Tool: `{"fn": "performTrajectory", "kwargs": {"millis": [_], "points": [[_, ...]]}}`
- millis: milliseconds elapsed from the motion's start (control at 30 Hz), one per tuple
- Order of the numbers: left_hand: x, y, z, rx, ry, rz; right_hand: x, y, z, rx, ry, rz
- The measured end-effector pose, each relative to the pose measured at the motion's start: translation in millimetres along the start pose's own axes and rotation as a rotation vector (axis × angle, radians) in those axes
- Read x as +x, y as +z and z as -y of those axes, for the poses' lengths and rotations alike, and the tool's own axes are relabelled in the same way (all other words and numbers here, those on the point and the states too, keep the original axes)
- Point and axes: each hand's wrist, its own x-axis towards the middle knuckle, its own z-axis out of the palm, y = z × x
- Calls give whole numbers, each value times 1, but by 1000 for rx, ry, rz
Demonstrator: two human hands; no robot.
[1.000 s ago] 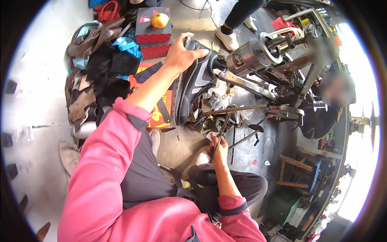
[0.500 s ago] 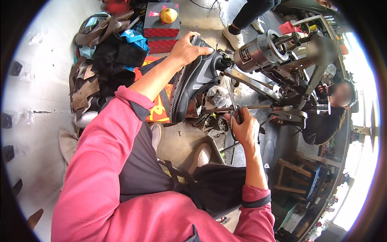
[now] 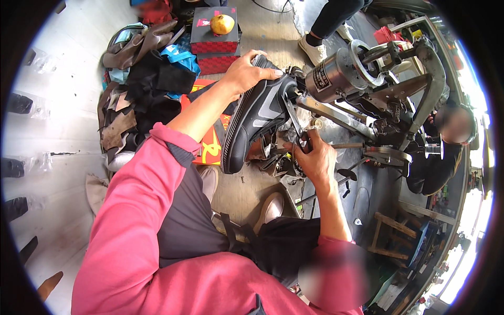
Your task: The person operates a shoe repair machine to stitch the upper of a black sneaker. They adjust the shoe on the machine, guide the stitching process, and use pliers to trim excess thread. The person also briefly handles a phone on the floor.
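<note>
A black shoe with grey side panels is tilted on its side in front of me, its sole facing left. My left hand is closed around the heel end, thumb over the upper. In my right hand is a pair of scissors, my fingers wrapped about the handles. The blades point up toward the shoe's opening and reach its collar edge. Whether they touch anything inside the collar I cannot make out.
A metal hand-cranked sewing machine stands right of the shoe. Leather and fabric scraps pile up at left. A round yellow fruit sits on stacked dark-and-red boxes. A wooden stool is at right; other people are nearby.
My right hand has brought the scissors up and left, so the blades now meet the shoe's opening. The left hand still grips the shoe; the whole view has shifted slightly.
</note>
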Motion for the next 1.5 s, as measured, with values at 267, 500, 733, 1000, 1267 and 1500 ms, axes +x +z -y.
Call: {"fn": "performTrajectory", "kwargs": {"millis": [267,500,733,1000,1267,1500], "points": [[-4,-3,-9,-199,-128,128,-3,7,-4,-72,-94,-80],[2,-7,2,-73,-35,34,-10,5,-3,30,49,-44],[3,-5,10,271,88,-70,-15,10,4,104,31,-6],[7,-9,12,261,211,-181,-40,17,-59,-23,226,172],[11,-16,25,229,258,-250,-110,71,-175,158,690,622],[4,-11,25,353,237,-215,-108,124,-216,395,889,327]]}}
